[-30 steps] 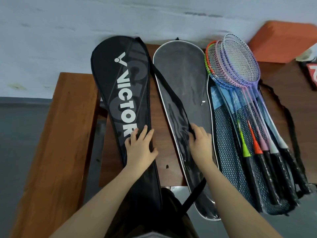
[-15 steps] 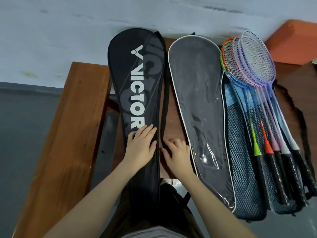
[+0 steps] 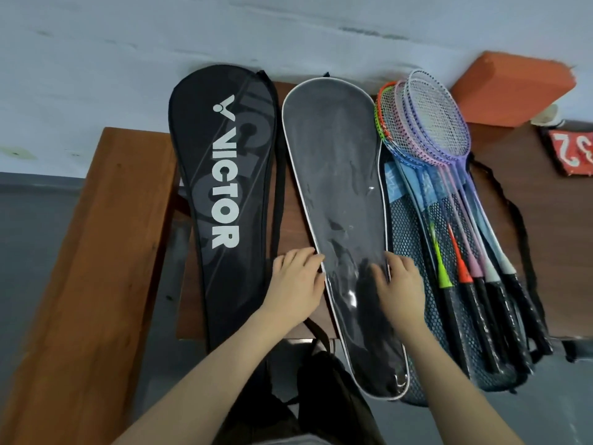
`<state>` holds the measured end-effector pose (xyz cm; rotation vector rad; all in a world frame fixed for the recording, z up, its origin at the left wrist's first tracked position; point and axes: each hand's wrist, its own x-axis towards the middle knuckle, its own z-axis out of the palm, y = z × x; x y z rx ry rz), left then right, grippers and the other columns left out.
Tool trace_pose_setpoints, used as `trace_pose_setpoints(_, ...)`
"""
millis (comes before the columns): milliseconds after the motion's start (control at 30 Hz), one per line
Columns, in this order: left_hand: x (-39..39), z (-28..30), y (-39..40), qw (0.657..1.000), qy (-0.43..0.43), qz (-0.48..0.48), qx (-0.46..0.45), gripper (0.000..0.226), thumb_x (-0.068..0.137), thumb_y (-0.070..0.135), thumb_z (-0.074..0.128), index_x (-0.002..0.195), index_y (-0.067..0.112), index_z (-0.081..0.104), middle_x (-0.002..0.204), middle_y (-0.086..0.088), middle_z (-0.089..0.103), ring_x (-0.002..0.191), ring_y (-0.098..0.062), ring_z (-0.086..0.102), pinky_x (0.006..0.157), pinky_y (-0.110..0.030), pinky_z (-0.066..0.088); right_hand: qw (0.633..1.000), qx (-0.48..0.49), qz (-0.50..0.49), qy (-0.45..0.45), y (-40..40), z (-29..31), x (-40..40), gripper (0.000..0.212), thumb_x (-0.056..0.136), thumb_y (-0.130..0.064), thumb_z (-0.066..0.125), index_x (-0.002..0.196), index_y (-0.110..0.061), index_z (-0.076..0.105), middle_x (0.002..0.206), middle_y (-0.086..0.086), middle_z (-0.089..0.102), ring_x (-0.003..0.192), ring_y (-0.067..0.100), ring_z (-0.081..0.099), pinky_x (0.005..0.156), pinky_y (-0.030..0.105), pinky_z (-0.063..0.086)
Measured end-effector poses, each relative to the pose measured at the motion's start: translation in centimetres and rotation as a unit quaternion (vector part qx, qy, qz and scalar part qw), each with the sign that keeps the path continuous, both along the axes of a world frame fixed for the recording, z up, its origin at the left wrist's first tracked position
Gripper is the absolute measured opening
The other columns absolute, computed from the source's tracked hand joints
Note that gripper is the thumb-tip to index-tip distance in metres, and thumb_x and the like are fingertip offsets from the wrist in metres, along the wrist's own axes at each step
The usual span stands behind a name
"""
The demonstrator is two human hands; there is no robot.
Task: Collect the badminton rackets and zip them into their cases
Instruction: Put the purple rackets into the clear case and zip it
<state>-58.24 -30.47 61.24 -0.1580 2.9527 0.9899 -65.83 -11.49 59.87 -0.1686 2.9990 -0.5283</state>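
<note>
Grey case (image 3: 333,175) lies between left hand (image 3: 296,284) and right hand (image 3: 399,284).

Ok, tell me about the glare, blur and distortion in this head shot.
Head view: soft, even light with no hard shadows; pale glare streaks on the clear plastic face of the grey racket case; wide-angle bend curves the wooden table edge and the wall line; the right edge smears, so the orange block and red number card look blurred; the VICTOR case lettering reads sharp.
</note>
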Motion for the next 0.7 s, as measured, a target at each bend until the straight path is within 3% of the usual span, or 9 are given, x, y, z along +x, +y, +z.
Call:
trace_pose_setpoints(133, -2.0, -1.1, 3.8, 0.997, -0.059, 0.027, -0.036, 0.044, 0.095, 0.034, 0.041, 0.136, 0.018, 0.039, 0.147, -0.005, 0.029, 0.133, -0.022, 0.026, 0.107, -0.035, 0.020, 0.997, 0.034, 0.002, -0.067, 2.1, -0.8, -1.4, 0.049, 0.089, -0.031, 0.060, 0.128, -0.004, 0.048, 0.120, 0.018, 0.055, 0.106, 0.037, 0.055, 0.089, 0.046, 0.044)
trace_pose_setpoints(367, -2.9, -2.4, 7.6, 0.973, -0.162, 0.145, -0.073, 0.052, 0.095, 0.034, 0.044, 0.139, 0.011, 0.031, 0.153, -0.010, 0.013, 0.126, -0.032, 0.032, 0.104, -0.041, 0.028, 0.979, -0.165, 0.006, -0.122, 3.2, -1.2, -2.9, 0.037, 0.085, -0.004, 0.058, 0.121, -0.002, 0.054, 0.106, 0.013, 0.059, 0.098, 0.028, 0.056, 0.080, 0.028, 0.039)
trace_pose_setpoints(433, -2.7, -2.2, 7.7, 0.969, -0.174, 0.154, -0.080, 0.050, 0.095, 0.033, 0.042, 0.140, 0.013, 0.031, 0.152, -0.007, 0.017, 0.124, -0.032, 0.034, 0.102, -0.042, 0.028, 0.972, -0.207, 0.024, -0.110, 3.7, -0.8, -3.2, 0.034, 0.083, 0.000, 0.058, 0.117, -0.001, 0.059, 0.098, 0.009, 0.061, 0.092, 0.025, 0.058, 0.082, 0.026, 0.041)
trace_pose_setpoints(533, -2.9, -1.2, 8.2, 0.972, -0.140, 0.169, -0.082, 0.040, 0.096, 0.030, 0.041, 0.135, 0.020, 0.041, 0.141, -0.004, 0.037, 0.124, -0.028, 0.034, 0.100, -0.041, 0.027, 0.960, -0.262, 0.058, -0.076, 4.3, 0.5, -3.2, 0.029, 0.083, 0.004, 0.059, 0.110, -0.001, 0.064, 0.090, 0.003, 0.057, 0.085, 0.019, 0.057, 0.082, 0.025, 0.044)
trace_pose_setpoints(700, -5.7, 1.0, 9.2, 0.982, -0.047, 0.181, 0.014, 0.035, 0.095, 0.032, 0.044, 0.127, 0.021, 0.052, 0.128, 0.000, 0.052, 0.121, -0.022, 0.041, 0.100, -0.038, 0.027, 0.930, -0.350, 0.067, -0.090, 4.2, 2.7, -3.4, 0.025, 0.082, 0.002, 0.064, 0.106, -0.005, 0.067, 0.089, 0.006, 0.062, 0.075, 0.004, 0.056, 0.073, 0.005, 0.041)
